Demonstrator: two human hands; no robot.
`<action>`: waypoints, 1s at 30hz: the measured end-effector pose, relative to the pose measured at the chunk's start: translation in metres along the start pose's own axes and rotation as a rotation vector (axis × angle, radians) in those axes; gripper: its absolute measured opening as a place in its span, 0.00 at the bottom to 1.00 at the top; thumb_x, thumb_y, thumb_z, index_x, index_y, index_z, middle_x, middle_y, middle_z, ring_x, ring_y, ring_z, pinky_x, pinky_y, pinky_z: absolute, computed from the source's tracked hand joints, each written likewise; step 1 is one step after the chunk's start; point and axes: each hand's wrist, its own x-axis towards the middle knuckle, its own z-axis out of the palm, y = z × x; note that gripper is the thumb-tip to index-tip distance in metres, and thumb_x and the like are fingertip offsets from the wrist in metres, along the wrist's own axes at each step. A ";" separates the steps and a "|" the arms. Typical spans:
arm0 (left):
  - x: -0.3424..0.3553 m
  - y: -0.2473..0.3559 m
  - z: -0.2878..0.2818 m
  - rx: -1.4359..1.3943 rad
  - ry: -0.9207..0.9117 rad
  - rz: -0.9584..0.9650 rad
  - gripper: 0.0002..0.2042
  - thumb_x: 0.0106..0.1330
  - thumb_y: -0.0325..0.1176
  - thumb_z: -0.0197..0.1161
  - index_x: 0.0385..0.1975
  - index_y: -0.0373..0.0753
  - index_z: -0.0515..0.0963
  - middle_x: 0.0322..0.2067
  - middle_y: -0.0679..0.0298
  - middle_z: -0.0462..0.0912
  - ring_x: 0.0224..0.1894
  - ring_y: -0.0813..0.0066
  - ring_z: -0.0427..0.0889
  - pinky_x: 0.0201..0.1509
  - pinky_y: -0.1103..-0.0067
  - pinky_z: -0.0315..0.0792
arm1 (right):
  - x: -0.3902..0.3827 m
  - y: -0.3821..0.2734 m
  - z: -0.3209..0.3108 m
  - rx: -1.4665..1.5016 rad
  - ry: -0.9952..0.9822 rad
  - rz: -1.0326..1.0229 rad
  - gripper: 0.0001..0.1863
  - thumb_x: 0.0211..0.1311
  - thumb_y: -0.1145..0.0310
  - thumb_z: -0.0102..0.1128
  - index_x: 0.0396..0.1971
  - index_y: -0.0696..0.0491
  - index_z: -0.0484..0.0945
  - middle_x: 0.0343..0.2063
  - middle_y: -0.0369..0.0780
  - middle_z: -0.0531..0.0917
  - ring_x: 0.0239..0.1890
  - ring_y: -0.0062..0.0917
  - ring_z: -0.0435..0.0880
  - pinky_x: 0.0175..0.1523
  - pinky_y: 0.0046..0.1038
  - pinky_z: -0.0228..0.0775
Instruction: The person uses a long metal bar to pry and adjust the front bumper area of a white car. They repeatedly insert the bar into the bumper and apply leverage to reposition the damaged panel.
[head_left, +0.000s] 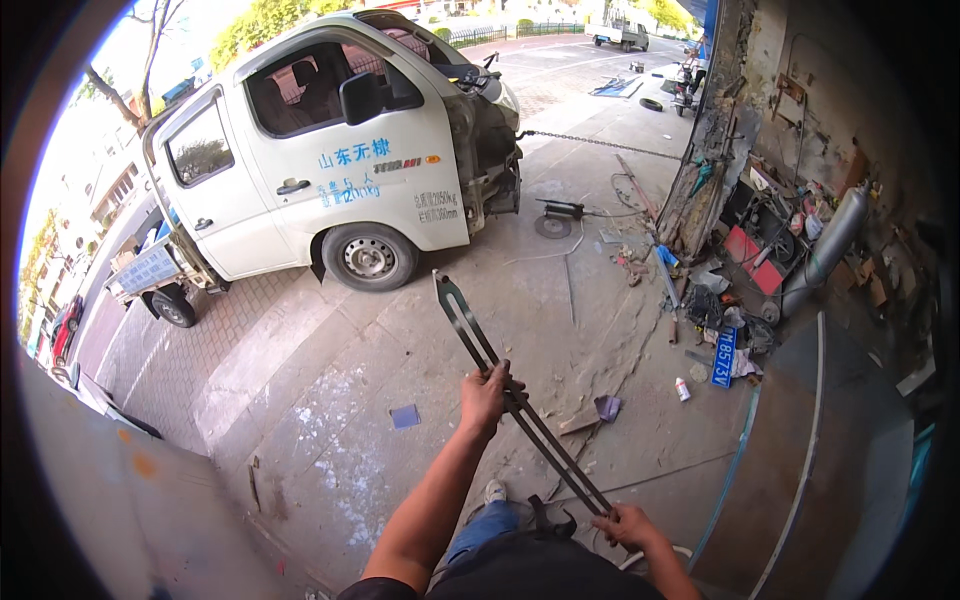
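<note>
My left hand [485,396] is closed around the middle of a long dark metal tool [550,454] made of two parallel bars, joined in a bend at its far end with a short tip. My right hand [626,526] grips its near end, close to my waist. The tool slants from lower right to upper left, held off the floor, its far end pointing at the front of a white crew-cab truck [300,180]. The truck's front is stripped, with inner parts bare. A chain [600,143] runs from its front to a pillar at the right.
Scrap and tools pile along the right wall, with a grey gas cylinder [828,250] and a blue plate [723,357]. Sheet-metal panels [800,470] stand near right. A disc-shaped tool [553,225], a white bottle [682,389] and a blue square [405,416] lie on the concrete.
</note>
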 end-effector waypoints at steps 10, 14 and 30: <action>0.277 0.016 0.067 0.017 -0.125 -0.287 0.19 0.82 0.46 0.60 0.45 0.30 0.72 0.36 0.42 0.89 0.36 0.45 0.93 0.39 0.58 0.89 | 0.050 -0.193 -0.105 0.080 0.037 -0.009 0.34 0.68 0.63 0.76 0.70 0.52 0.72 0.30 0.39 0.88 0.27 0.23 0.87 0.34 0.32 0.80; 0.406 0.013 0.098 0.015 -0.138 -0.335 0.21 0.83 0.46 0.57 0.47 0.28 0.73 0.37 0.40 0.90 0.36 0.43 0.93 0.40 0.57 0.89 | 0.137 -0.258 -0.174 -0.020 0.033 -0.041 0.34 0.68 0.59 0.75 0.70 0.53 0.72 0.28 0.41 0.88 0.26 0.25 0.87 0.33 0.32 0.80; 0.843 0.096 0.173 0.022 -0.039 -0.414 0.19 0.84 0.43 0.55 0.47 0.27 0.72 0.37 0.37 0.89 0.36 0.40 0.92 0.40 0.56 0.90 | 0.417 -0.537 -0.401 -0.321 0.053 -0.246 0.42 0.62 0.57 0.73 0.74 0.55 0.68 0.47 0.58 0.88 0.50 0.52 0.90 0.56 0.44 0.81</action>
